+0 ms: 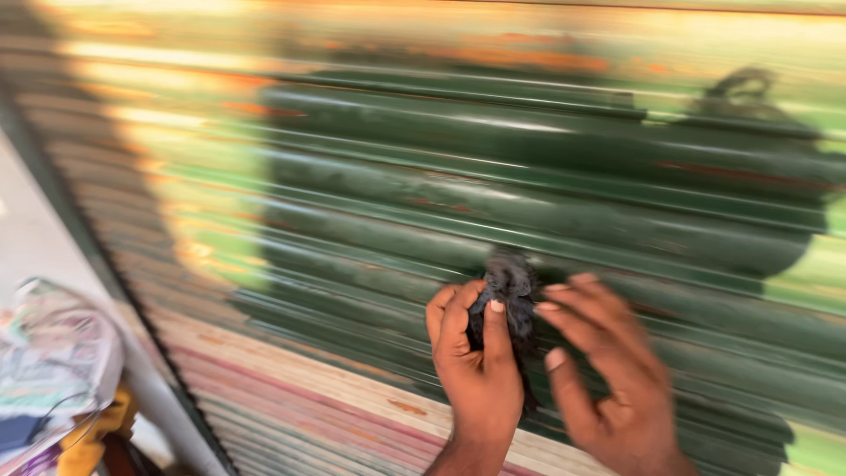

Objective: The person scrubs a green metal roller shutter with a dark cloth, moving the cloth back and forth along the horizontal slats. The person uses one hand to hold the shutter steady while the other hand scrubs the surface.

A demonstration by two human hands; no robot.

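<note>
A: Starting at the near left, what is lying there?

B: A crumpled printed package or bag (53, 353) in pale pinks, greens and whites is sitting at the near-left corner, soft-looking and rounded. Something yellow (88, 441) is poking out beneath it. Any label on it is too blurred to describe beyond patches of colour.

A: And moving right?

B: A green ribbed roller shutter (397, 176) is filling most of the view, its slats running across. Its near-left slats are looking faded, pinkish and cream, with rust-orange streaks farther up. A dark shadow of a head and shoulders is falling across its middle and right.

A: Where is the cloth?

B: The dark rag (509, 295) is pressing against the shutter, a little right of centre and near the bottom of the view. The left hand (476, 361) is clenching it, thumb over the front, fingers wrapping behind.

A: How is it likely to handle?

B: I am judging it light, limp and soft, bunching easily and unlikely to slip or break. Gripping the wad in the middle, as the left hand is doing, seems the best hold.

A: And the right hand?

B: The right hand (599, 370) is spreading open just beside the rag, fingertips close to or touching its right edge, grasping nothing. Motion blur is hiding whether they are truly in contact.
</note>
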